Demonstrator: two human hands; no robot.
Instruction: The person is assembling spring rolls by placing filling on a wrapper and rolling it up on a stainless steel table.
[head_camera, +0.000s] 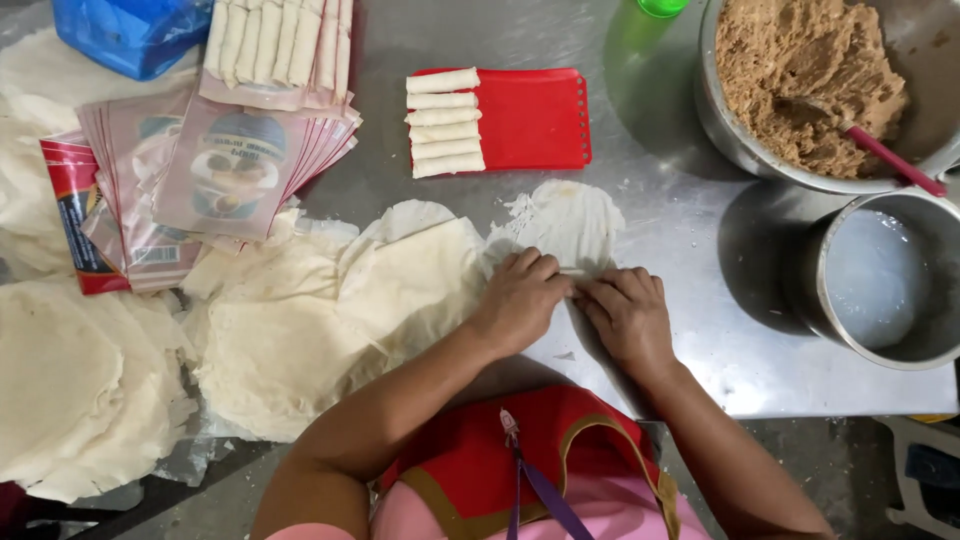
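1. Head view, looking down on a steel table (660, 200); both hands meet near centre, slightly toward 5 o'clock.
2. Left hand (518, 300): fingers curled down, close together, pressing on a thin round wrapper (565, 220); fingertips pinch the rolled edge of it.
3. Right hand (630, 315): fingers bent, narrow, tips touching the same roll edge, just beside the left hand's tips.
4. Wrapper lies flat on the table, spreading from the hands toward 12 o'clock; its near edge is under the fingers, so how much is rolled I cannot tell.
5. Wrapper stack (330, 310) at 9 o'clock of the hands, pale sheets overlapping, touching the left wrist area.
6. More wrappers (80, 390) at far 8 o'clock, well apart from the hands.
7. Red tray (540, 120) at 12 o'clock; six finished rolls (445, 122) lined up on its left side.
8. Packets (220, 170), pinkish, fanned out at 10 o'clock; another batch of rolls (280, 40) sits on top of them at 11 o'clock.
9. Blue bag (130, 30) at far 11 o'clock corner.
10. Big bowl (730, 130) at 1 o'clock holds brown filling (800, 70); a red-handled spoon (890, 155) sticks in it.
11. Small pot (810, 290) at 3 o'clock, holding whitish liquid (875, 280), near the right hand but apart.
12. Green cup (660, 6) at 12 o'clock edge, cut off.
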